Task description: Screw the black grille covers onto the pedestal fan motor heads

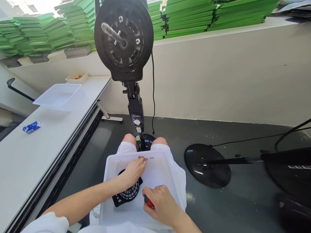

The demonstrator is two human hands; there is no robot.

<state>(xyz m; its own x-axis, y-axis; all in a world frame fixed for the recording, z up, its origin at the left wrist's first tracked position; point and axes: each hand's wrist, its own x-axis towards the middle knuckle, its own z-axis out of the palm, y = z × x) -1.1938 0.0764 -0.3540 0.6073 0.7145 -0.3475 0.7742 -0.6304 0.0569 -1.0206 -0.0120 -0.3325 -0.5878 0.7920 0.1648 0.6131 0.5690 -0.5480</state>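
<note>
A white plastic tray [167, 168] rests on my lap. In it lies a round black grille part [128, 195]. My left hand [133, 171] lies over the grille, its fingers curled down toward small items at the tray's far edge; what the fingertips touch is too small to name. My right hand [162, 204] is closed round a red-handled tool [148, 202], held over the tray's near right part. In front of my knees stands a black fan [122, 38] on its pole [136, 111], its motor head bare with the shaft sticking out.
A long white table [36, 145] runs along my left with an empty white tray [57, 96], a small blue packet [31, 127] and a small box [77, 77]. A second fan lies on the floor at right, round base [206, 165]. Green stacks [189, 16] line the wall ledge.
</note>
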